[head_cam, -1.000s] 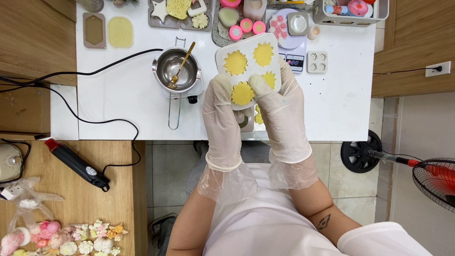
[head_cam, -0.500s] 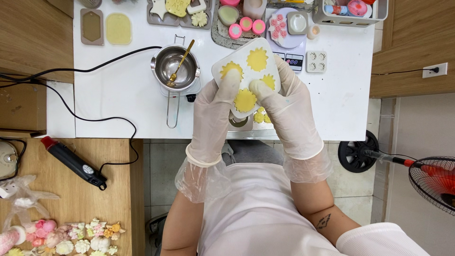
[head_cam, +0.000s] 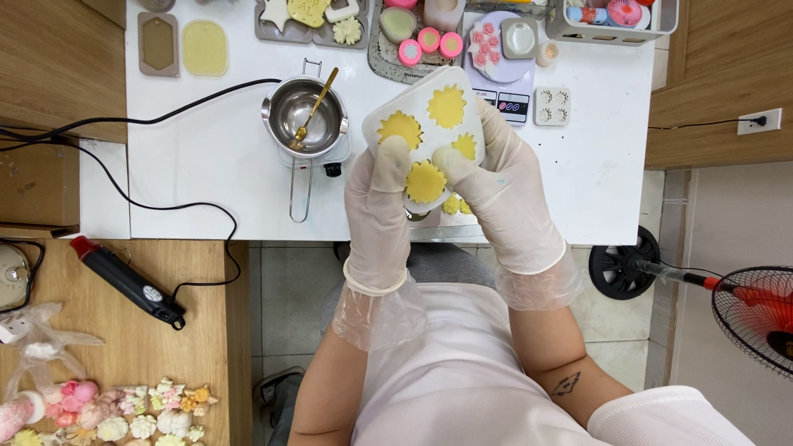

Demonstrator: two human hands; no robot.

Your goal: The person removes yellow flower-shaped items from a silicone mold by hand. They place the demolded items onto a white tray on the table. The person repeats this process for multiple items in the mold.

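Two gloved hands hold a white flower mold [head_cam: 428, 124] above the white table [head_cam: 206, 165], frame centre.

Left hand [head_cam: 382, 206] grips its lower-left edge, right hand [head_cam: 504, 194] its lower-right — mold tilts up and away, both equally close, thumbs pressing yellow wax flowers [head_cam: 425, 182].

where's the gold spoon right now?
Head view, upper left of centre: the gold spoon leans in the steel pot on the white table, just left of the white mould both hands hold.

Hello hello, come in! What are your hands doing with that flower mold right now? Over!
Left hand and right hand, both gloved, gripping white flower mold. Yellow flower shapes still seated in it. Mold held over white table; metal pot just left, not touching.
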